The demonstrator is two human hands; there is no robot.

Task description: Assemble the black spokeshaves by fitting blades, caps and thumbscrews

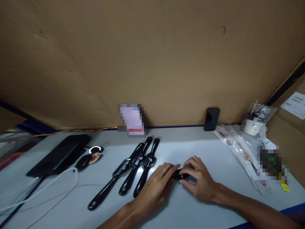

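My left hand and my right hand meet over a small black part on the white table. The fingers of both hands curl around it and pinch it between them. Most of the part is hidden under the fingers, so its shape is unclear. Just left of my left hand lie three long black handled tools, side by side and slanting toward the back wall.
A brown cardboard wall closes off the back. A black phone leans against it. Clear plastic bags with small parts lie at right. At left are a black flat case, a small round item and a white cable.
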